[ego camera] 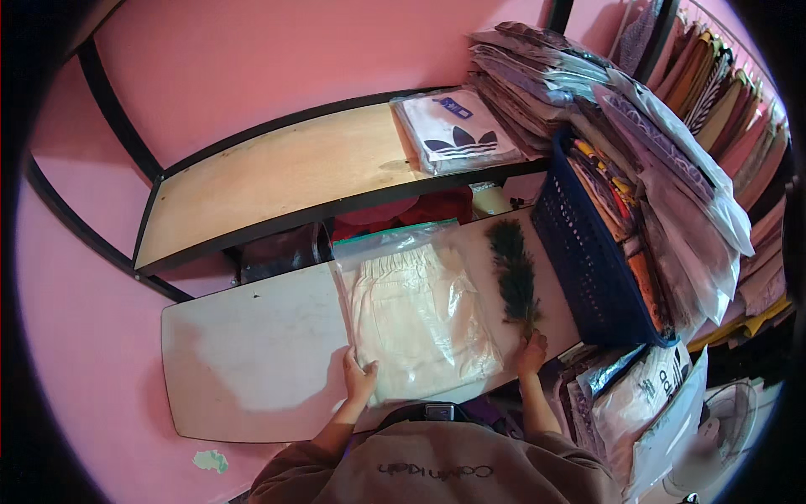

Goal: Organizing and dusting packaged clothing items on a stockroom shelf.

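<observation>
A clear zip bag (469,296) with a green top strip lies flat on the white board. Folded cream trousers (403,321) with an elastic waistband are inside it. At the bag's lower left edge, my left hand (360,378) grips the plastic, thumb on top. My right hand (533,353), to the right of the bag, holds the lower end of a dark green bushy sprig or duster (513,271); which one I cannot tell. That green piece lies along the board between the bag and a blue basket.
The white board (252,359) extends left. Behind it runs a wooden shelf (277,183) in a black frame, bearing a bagged white garment (456,132). A blue plastic basket (585,252) of clothes and stacked bagged garments (680,164) crowd the right. More bagged clothes (642,390) stand below.
</observation>
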Action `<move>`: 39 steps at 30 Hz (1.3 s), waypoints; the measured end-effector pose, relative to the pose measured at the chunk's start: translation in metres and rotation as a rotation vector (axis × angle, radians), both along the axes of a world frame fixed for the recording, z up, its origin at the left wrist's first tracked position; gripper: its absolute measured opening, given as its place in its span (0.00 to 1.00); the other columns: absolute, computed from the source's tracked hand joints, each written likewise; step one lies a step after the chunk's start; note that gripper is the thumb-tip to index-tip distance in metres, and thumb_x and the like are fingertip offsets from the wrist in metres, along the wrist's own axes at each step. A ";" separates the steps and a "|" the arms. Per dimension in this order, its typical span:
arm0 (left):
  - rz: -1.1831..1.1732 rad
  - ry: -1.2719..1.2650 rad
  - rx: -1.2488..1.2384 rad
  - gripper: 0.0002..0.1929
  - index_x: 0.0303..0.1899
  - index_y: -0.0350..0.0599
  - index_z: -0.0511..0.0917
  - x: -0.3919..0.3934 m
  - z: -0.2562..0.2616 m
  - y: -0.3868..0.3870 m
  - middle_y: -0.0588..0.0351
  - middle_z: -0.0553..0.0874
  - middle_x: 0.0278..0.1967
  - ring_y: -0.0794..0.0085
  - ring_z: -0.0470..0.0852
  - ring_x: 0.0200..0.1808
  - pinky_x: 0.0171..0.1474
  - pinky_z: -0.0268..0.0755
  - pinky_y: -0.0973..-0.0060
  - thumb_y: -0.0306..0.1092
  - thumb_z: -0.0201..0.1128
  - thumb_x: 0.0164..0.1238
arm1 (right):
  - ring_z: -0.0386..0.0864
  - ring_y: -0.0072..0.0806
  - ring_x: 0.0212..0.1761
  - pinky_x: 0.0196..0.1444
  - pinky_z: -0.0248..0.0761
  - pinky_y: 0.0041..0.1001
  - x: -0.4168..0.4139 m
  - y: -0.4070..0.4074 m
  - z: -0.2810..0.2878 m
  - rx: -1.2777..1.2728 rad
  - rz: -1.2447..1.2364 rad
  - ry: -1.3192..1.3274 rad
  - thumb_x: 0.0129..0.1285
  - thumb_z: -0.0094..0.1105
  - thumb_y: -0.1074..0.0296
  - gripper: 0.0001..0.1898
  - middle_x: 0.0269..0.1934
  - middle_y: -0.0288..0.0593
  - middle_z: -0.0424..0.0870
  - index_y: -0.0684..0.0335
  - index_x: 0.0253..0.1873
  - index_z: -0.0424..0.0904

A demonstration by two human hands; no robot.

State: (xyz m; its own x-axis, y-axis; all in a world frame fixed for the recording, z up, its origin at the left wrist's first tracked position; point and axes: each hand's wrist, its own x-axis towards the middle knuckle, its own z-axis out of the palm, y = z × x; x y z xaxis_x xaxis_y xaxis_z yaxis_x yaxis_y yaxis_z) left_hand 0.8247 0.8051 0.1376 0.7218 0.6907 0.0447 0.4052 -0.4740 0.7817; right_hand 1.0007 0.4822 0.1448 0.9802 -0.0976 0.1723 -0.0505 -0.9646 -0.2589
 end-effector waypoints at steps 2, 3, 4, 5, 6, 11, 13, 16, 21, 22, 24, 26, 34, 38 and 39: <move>0.000 -0.016 -0.073 0.34 0.53 0.33 0.59 -0.002 -0.002 0.003 0.41 0.68 0.48 0.53 0.67 0.51 0.55 0.59 0.65 0.31 0.67 0.42 | 0.68 0.45 0.44 0.40 0.65 0.39 -0.010 0.006 0.005 0.125 0.107 -0.081 0.54 0.52 0.67 0.19 0.40 0.50 0.69 0.65 0.50 0.65; -0.002 -0.018 -0.069 0.34 0.53 0.33 0.59 -0.002 -0.002 0.006 0.41 0.68 0.48 0.53 0.67 0.51 0.55 0.59 0.65 0.31 0.67 0.42 | 0.68 0.47 0.42 0.40 0.65 0.39 -0.023 0.020 0.022 0.231 0.262 -0.075 0.53 0.52 0.69 0.17 0.38 0.52 0.69 0.65 0.49 0.66; 0.007 0.014 -0.110 0.35 0.53 0.34 0.59 0.000 0.000 0.008 0.41 0.68 0.48 0.53 0.67 0.51 0.54 0.59 0.66 0.31 0.69 0.41 | 0.69 0.50 0.40 0.40 0.65 0.39 -0.033 0.028 0.032 0.334 0.413 -0.071 0.53 0.52 0.71 0.15 0.36 0.55 0.70 0.65 0.47 0.68; 0.008 0.045 -0.152 0.37 0.53 0.34 0.59 0.001 0.002 0.009 0.42 0.68 0.48 0.54 0.67 0.51 0.54 0.59 0.67 0.31 0.70 0.39 | 0.70 0.49 0.38 0.40 0.65 0.39 -0.044 0.026 0.025 0.312 0.564 -0.022 0.50 0.53 0.74 0.16 0.37 0.53 0.71 0.64 0.47 0.68; 0.005 0.046 -0.149 0.37 0.53 0.34 0.59 0.000 -0.002 0.010 0.42 0.68 0.48 0.54 0.67 0.51 0.54 0.59 0.67 0.31 0.70 0.39 | 0.71 0.48 0.38 0.39 0.66 0.38 -0.055 0.033 0.035 0.267 0.677 0.006 0.50 0.52 0.74 0.17 0.36 0.52 0.71 0.63 0.47 0.69; -0.002 0.053 -0.149 0.40 0.54 0.35 0.57 0.005 -0.019 0.019 0.42 0.67 0.49 0.55 0.68 0.50 0.53 0.60 0.68 0.33 0.71 0.37 | 0.72 0.46 0.36 0.37 0.67 0.37 -0.076 0.037 0.035 0.178 0.831 0.000 0.48 0.50 0.76 0.18 0.36 0.51 0.71 0.60 0.47 0.71; -0.014 0.042 -0.141 0.40 0.54 0.35 0.57 0.005 -0.018 0.018 0.43 0.67 0.49 0.55 0.68 0.50 0.54 0.60 0.68 0.33 0.71 0.37 | 0.72 0.46 0.36 0.37 0.67 0.38 -0.071 0.032 0.033 0.169 0.600 -0.064 0.48 0.49 0.77 0.19 0.36 0.50 0.71 0.60 0.48 0.71; -0.008 0.025 -0.189 0.40 0.54 0.35 0.57 0.008 -0.022 0.022 0.42 0.67 0.49 0.55 0.68 0.51 0.54 0.60 0.68 0.33 0.72 0.36 | 0.71 0.46 0.36 0.36 0.67 0.37 -0.053 0.015 0.025 0.190 0.441 -0.099 0.50 0.51 0.73 0.19 0.36 0.50 0.69 0.60 0.50 0.70; 0.011 0.003 -0.265 0.40 0.52 0.32 0.59 0.014 -0.036 0.028 0.40 0.71 0.47 0.55 0.71 0.50 0.52 0.62 0.68 0.38 0.72 0.37 | 0.69 0.46 0.41 0.40 0.66 0.38 -0.022 -0.010 0.009 0.143 0.126 -0.089 0.52 0.52 0.69 0.20 0.40 0.52 0.67 0.61 0.52 0.68; 0.006 -0.008 -0.261 0.40 0.52 0.32 0.59 0.016 -0.037 0.028 0.40 0.71 0.47 0.55 0.71 0.50 0.52 0.62 0.68 0.38 0.72 0.37 | 0.69 0.47 0.43 0.43 0.65 0.39 -0.018 -0.013 0.006 0.076 0.060 -0.077 0.52 0.53 0.67 0.20 0.42 0.53 0.67 0.62 0.52 0.67; 0.041 -0.018 -0.285 0.38 0.49 0.31 0.63 0.018 -0.036 0.032 0.40 0.75 0.43 0.56 0.74 0.46 0.50 0.65 0.68 0.44 0.72 0.37 | 0.68 0.47 0.45 0.45 0.64 0.39 -0.017 -0.004 0.012 0.021 0.004 -0.072 0.53 0.53 0.66 0.21 0.43 0.54 0.66 0.64 0.53 0.67; 0.074 0.069 -0.273 0.34 0.45 0.32 0.66 0.022 -0.025 0.033 0.44 0.77 0.40 0.61 0.76 0.43 0.47 0.67 0.71 0.43 0.73 0.37 | 0.68 0.50 0.44 0.48 0.62 0.39 -0.028 0.014 0.026 -0.118 0.110 -0.296 0.53 0.53 0.60 0.24 0.43 0.56 0.67 0.67 0.53 0.65; 0.162 0.088 -0.327 0.31 0.42 0.34 0.69 0.050 -0.007 0.039 0.47 0.79 0.37 0.67 0.77 0.40 0.43 0.69 0.74 0.43 0.73 0.37 | 0.72 0.49 0.44 0.46 0.66 0.38 -0.029 0.056 0.015 0.366 0.172 0.240 0.42 0.61 0.42 0.38 0.42 0.58 0.75 0.68 0.52 0.66; -0.002 -0.150 -0.383 0.29 0.48 0.36 0.66 0.061 0.010 0.034 0.49 0.78 0.40 0.67 0.77 0.42 0.46 0.68 0.74 0.34 0.70 0.41 | 0.77 0.44 0.40 0.40 0.70 0.35 -0.014 0.061 0.013 0.476 0.159 0.352 0.43 0.61 0.44 0.28 0.39 0.51 0.79 0.61 0.43 0.75; -0.067 -0.236 -0.349 0.29 0.49 0.36 0.66 0.060 0.014 0.034 0.50 0.78 0.41 0.67 0.77 0.43 0.47 0.67 0.74 0.31 0.68 0.43 | 0.78 0.43 0.38 0.40 0.70 0.35 -0.014 0.063 0.014 0.581 0.195 0.413 0.43 0.62 0.46 0.24 0.37 0.49 0.80 0.59 0.40 0.77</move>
